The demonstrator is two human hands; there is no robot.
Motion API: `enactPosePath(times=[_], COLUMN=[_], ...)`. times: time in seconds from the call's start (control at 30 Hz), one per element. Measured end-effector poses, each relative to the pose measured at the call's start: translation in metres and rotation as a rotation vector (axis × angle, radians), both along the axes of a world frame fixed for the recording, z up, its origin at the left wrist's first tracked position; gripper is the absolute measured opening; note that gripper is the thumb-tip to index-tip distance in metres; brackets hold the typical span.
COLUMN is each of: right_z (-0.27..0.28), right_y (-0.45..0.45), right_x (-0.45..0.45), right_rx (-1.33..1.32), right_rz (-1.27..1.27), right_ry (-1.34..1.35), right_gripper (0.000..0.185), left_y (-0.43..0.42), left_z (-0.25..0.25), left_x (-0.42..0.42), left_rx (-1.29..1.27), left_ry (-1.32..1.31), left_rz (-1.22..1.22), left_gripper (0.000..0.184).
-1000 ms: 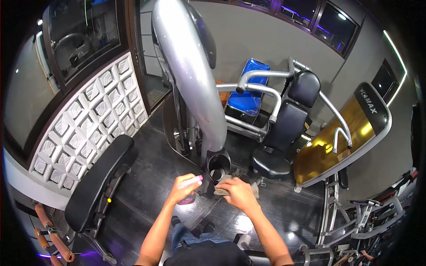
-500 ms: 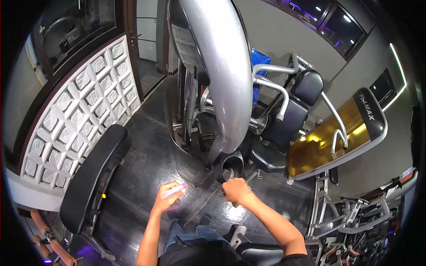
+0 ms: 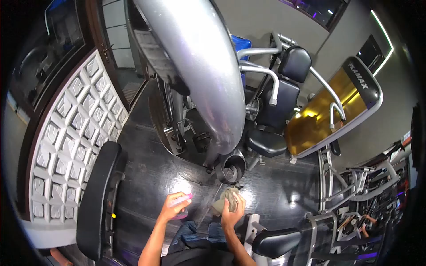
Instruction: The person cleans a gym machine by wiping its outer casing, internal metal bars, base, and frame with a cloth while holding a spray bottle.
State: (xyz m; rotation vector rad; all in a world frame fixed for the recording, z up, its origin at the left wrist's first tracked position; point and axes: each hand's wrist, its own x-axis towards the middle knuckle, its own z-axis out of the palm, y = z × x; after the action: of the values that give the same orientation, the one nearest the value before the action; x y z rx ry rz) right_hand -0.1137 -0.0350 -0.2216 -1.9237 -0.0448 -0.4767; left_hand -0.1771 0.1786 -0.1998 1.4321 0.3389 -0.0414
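My left hand (image 3: 174, 207) is wrapped round a small clear bottle (image 3: 178, 201) with a pink top and pinkish liquid low down, likely a spray bottle. In my right hand (image 3: 234, 212) is a crumpled olive-green cloth (image 3: 225, 202), part of it hanging toward my left hand. Both hands are at waist height above the dark floor, apart from each other. Just beyond the cloth is a black round cup-shaped holder (image 3: 234, 168), at the foot of a big silver curved machine frame (image 3: 208, 66). Neither hand touches the machine.
A black padded bench (image 3: 98, 201) stands at the left, by a white patterned wall panel (image 3: 73, 137). A seated machine with black pads (image 3: 278, 104) and a gold panel (image 3: 326, 113) is at the right back. Near my right side sits a black seat pad (image 3: 276, 242).
My right hand has drawn back from beside the cup-shaped holder, and its cloth now shows plainly. My left hand still has the bottle. The camera view has shifted.
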Motion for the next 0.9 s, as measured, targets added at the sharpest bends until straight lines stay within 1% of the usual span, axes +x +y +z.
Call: enactPosePath(times=[0.03,0.07,0.13,0.23,0.3,0.37,0.43,0.5,0.57,0.63,0.7,0.77,0.83,0.9], right_z=[-0.005,-0.012,-0.020,-0.020,-0.036,-0.046,-0.049,-0.040,-0.018,-0.007,-0.007,-0.014,-0.028,-0.042], right_y=[0.011,0.018,0.030,0.052,0.059,0.059,0.057,0.052,0.050,0.047,0.046,0.045,0.047,0.048], right_x=[0.001,0.005,0.015,0.017,0.016,0.015,0.018,0.012,0.013,0.019,0.025,0.031,0.033,0.033], right_rx=[0.128,0.143,0.067,0.125,0.155,0.160,0.209,0.139,0.089,-0.055,-0.109,-0.186,-0.206,-0.191], right_rz=[-0.053,-0.064,-0.171,-0.243,-0.281,-0.194,-0.187,-0.090,-0.062,-0.011,-0.018,0.030,0.042,0.092], right_ry=[-0.004,0.003,-0.047,-0.032,-0.024,0.044,0.074,0.025,-0.010,-0.202,-0.249,-0.278,-0.242,-0.098], right_gripper=[0.027,0.027,0.025,0.028,0.029,0.029,0.030,0.030,0.032,0.035,0.034,0.034,0.035,0.036], left_y=[0.003,0.008,0.014,0.021,0.026,0.030,0.032,0.035,0.036,0.035,0.034,0.033,0.034,0.033], left_z=[0.000,-0.002,-0.002,-0.001,-0.002,-0.006,-0.008,-0.010,-0.011,-0.010,-0.009,-0.009,-0.009,-0.010], left_x=[-0.001,-0.002,-0.004,-0.006,-0.009,-0.012,-0.013,-0.015,-0.017,-0.018,-0.018,-0.019,-0.020,-0.022], left_rx=[-0.027,-0.014,0.025,0.079,0.105,0.078,0.076,0.067,0.077,0.065,0.056,0.010,-0.008,-0.028], left_ry=[-0.017,0.007,0.022,0.043,0.061,0.084,0.063,0.041,0.041,0.060,0.076,0.057,0.051,0.046], left_rz=[-0.018,-0.044,-0.076,-0.124,-0.151,-0.131,-0.141,-0.138,-0.147,-0.135,-0.118,-0.117,-0.104,-0.090], left_gripper=[0.019,0.019,0.019,0.020,0.020,0.020,0.020,0.020,0.019,0.020,0.020,0.020,0.019,0.018])
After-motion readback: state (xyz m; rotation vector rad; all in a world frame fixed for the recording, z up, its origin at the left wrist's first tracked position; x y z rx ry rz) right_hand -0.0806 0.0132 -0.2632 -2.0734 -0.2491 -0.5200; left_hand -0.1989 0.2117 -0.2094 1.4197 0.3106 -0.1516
